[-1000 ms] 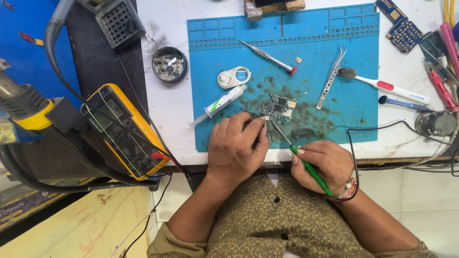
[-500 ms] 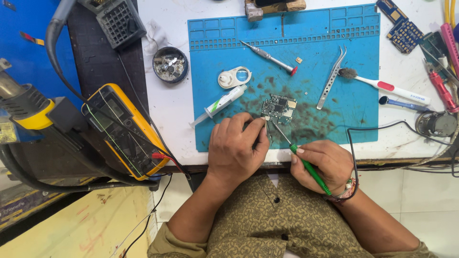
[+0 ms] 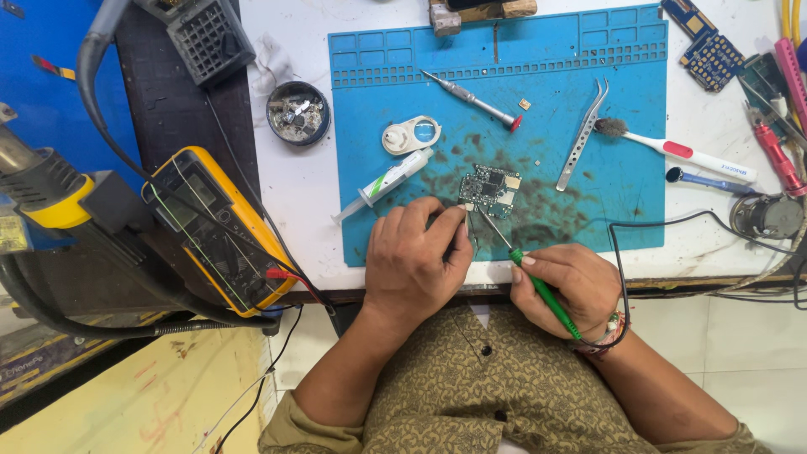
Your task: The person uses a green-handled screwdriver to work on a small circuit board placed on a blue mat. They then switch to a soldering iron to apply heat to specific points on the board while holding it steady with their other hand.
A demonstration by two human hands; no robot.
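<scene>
A small circuit board (image 3: pixel 490 188) lies on the blue work mat (image 3: pixel 588 101). My right hand (image 3: pixel 565 282) grips a green-handled probe (image 3: pixel 543 291) whose thin metal tip reaches up to the board's lower edge. My left hand (image 3: pixel 414 262) rests at the mat's front edge, fingers pinched on a thin tool (image 3: pixel 468 220) that points at the same edge of the board. What exactly the left fingers hold is partly hidden.
On the mat lie a syringe (image 3: pixel 385 183), a white loupe (image 3: pixel 411 134), a screwdriver (image 3: pixel 472 101), tweezers (image 3: pixel 585 134) and a brush (image 3: pixel 672 150). A yellow multimeter (image 3: pixel 220 229) sits left, a round parts tin (image 3: pixel 298 113) above it. Cables and tools crowd the right edge.
</scene>
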